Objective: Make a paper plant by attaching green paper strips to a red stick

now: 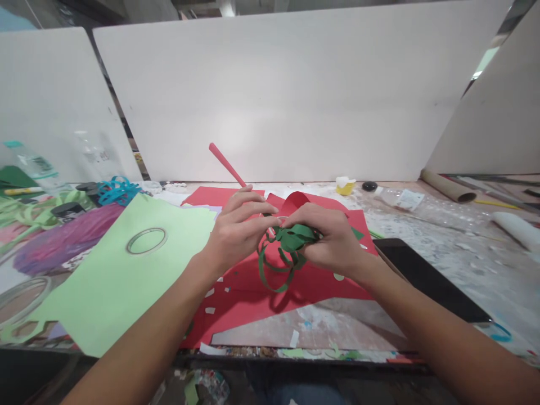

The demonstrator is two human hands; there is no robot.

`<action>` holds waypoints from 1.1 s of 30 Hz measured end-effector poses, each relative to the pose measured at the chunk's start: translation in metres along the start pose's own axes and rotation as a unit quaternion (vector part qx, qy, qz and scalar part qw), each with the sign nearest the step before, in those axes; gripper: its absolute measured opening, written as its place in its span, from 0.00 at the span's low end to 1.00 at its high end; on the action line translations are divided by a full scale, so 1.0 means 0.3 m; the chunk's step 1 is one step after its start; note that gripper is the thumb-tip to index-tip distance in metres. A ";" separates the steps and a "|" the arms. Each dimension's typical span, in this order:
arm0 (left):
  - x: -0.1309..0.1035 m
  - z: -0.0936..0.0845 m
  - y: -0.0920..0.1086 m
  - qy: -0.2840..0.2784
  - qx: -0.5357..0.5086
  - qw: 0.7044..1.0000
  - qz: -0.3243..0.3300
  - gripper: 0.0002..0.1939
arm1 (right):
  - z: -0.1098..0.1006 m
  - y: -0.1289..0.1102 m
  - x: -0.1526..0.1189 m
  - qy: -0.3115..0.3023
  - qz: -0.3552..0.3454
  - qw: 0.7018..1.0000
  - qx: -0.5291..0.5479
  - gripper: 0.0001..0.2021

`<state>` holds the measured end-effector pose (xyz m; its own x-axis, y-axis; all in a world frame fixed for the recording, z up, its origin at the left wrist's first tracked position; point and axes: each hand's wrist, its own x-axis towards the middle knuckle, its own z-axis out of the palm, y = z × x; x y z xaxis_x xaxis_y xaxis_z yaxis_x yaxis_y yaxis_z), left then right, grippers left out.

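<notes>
A thin rolled red paper stick [228, 164] slants up and left from behind the fingers of my left hand [238, 228]. That hand is closed around its lower part, which the fingers hide. My right hand [333, 236] pinches dark green cut paper [295, 239] whose curled strips hang below the fingers. The fingertips of both hands nearly meet at the top of the green paper. Beneath them lies red paper [248, 304], with small white scraps on it. Behind the right hand a curved piece of red paper [296, 199] stands up.
At left, a tape roll [147, 241] rests on a light green sheet [122, 287], near a purple bag [71, 239] and blue strips [118, 191]. To the right are a phone [430, 281], a cardboard tube [449, 187] and a yellow tub [345, 187]. White panels [274, 95] stand behind.
</notes>
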<state>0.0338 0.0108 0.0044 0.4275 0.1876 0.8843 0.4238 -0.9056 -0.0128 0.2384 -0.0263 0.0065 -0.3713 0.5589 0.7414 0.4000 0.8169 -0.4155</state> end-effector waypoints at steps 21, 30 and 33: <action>0.009 0.002 0.015 0.099 0.022 0.988 0.118 0.06 | 0.025 -0.046 0.000 0.058 -0.020 0.998 -0.007 0.16; -0.005 0.017 -0.013 0.016 -0.098 0.995 -0.005 0.05 | -0.006 -0.024 0.021 -0.059 0.217 0.966 0.126 0.06; -0.014 0.019 -0.022 -0.007 -0.140 0.989 -0.052 0.07 | -0.016 -0.015 0.028 -0.088 0.272 0.941 0.181 0.03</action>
<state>0.0339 0.0181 -0.0019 0.4055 0.2892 0.8671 0.2286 -0.9506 0.2101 0.2375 -0.0260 0.0171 -0.3398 0.8972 0.2822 0.2707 0.3807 -0.8842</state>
